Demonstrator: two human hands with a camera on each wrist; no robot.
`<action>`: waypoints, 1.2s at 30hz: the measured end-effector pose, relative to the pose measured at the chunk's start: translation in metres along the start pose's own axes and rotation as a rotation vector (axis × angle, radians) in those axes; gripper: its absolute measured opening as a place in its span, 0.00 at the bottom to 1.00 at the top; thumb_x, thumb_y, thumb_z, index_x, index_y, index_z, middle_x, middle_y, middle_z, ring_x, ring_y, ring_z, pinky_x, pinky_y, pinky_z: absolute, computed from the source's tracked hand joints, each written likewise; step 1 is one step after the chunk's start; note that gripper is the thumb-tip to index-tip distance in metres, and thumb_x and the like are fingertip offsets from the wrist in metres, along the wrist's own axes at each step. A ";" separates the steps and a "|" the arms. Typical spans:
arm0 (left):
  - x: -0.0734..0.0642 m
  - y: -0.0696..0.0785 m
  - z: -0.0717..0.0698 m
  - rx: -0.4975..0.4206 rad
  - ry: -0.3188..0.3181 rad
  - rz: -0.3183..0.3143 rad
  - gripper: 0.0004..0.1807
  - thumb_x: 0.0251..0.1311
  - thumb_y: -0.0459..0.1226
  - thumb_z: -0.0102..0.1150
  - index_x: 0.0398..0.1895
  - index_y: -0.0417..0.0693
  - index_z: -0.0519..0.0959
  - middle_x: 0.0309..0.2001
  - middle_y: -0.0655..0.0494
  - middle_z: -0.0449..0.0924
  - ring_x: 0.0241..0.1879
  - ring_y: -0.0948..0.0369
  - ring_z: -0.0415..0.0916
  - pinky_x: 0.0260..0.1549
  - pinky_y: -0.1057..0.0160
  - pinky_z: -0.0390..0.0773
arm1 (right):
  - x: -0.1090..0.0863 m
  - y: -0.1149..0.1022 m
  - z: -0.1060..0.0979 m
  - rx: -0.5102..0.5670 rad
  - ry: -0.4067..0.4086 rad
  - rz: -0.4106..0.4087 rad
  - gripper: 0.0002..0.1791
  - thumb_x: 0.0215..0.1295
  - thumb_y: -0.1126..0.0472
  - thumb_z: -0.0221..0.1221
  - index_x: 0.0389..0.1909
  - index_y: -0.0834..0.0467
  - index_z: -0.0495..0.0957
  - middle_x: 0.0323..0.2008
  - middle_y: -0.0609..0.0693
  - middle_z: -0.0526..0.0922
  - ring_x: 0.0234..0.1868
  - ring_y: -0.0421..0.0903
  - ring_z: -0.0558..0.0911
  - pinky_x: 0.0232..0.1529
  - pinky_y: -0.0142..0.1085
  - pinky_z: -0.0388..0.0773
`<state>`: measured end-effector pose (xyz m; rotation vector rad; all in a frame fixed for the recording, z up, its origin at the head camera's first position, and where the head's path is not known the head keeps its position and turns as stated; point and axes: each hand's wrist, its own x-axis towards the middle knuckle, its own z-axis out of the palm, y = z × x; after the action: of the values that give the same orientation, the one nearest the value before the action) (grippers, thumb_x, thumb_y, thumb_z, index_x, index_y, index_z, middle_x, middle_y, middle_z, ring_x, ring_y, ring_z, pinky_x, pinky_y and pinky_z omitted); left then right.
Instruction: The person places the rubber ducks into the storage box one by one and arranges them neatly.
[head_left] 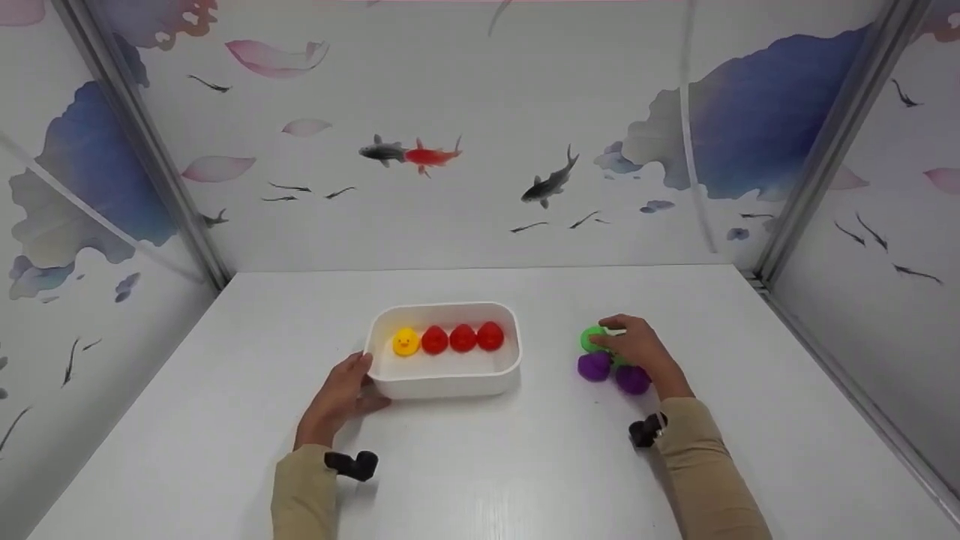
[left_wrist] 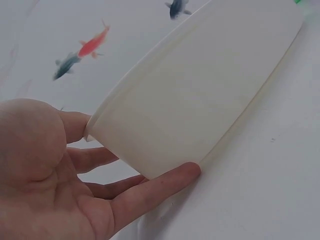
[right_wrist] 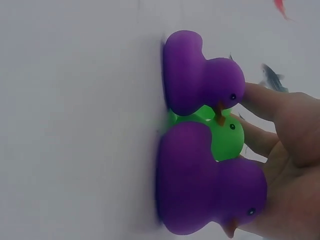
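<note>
My left hand (head_left: pixel 341 394) grips the left end of a white plastic box (head_left: pixel 450 386), with the thumb (left_wrist: pixel 172 182) along its near side and fingers by the rim. Inside the box, a yellow rubber duck (head_left: pixel 406 342) and three red ducks (head_left: pixel 434 340) sit in a row. To the right of the box, my right hand (head_left: pixel 637 349) pinches a green rubber duck (head_left: pixel 592 337) between thumb and fingers. A second green duck (head_left: pixel 619 360) is partly hidden under that hand. Two purple ducks (head_left: pixel 594 367) stand upright on the near side, close to my palm in the right wrist view.
The white table (head_left: pixel 480 472) is enclosed by a back wall (head_left: pixel 480 232) and side walls printed with fish and petals. Metal posts (head_left: pixel 810 150) mark the corners. Black wrist cameras (head_left: pixel 352 466) sit on both sleeves.
</note>
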<state>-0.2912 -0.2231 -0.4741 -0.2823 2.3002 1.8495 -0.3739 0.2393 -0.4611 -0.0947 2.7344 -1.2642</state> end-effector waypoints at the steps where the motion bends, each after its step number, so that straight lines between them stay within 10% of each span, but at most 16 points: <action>1: 0.000 0.000 0.000 -0.002 0.001 -0.002 0.34 0.78 0.55 0.37 0.80 0.50 0.52 0.74 0.39 0.63 0.67 0.47 0.69 0.62 0.51 0.78 | 0.000 0.000 -0.001 0.000 -0.004 0.002 0.34 0.70 0.48 0.60 0.70 0.63 0.68 0.72 0.67 0.65 0.71 0.66 0.66 0.71 0.58 0.68; 36: 0.001 0.001 -0.001 -0.056 -0.005 -0.023 0.33 0.79 0.53 0.37 0.80 0.50 0.53 0.75 0.39 0.61 0.69 0.46 0.66 0.58 0.53 0.82 | 0.000 -0.028 -0.011 -0.040 -0.016 0.047 0.32 0.72 0.50 0.58 0.68 0.65 0.68 0.73 0.68 0.62 0.73 0.67 0.63 0.72 0.58 0.66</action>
<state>-0.2921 -0.2237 -0.4733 -0.3107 2.2351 1.9031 -0.3752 0.2298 -0.4329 -0.0434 2.7321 -1.1925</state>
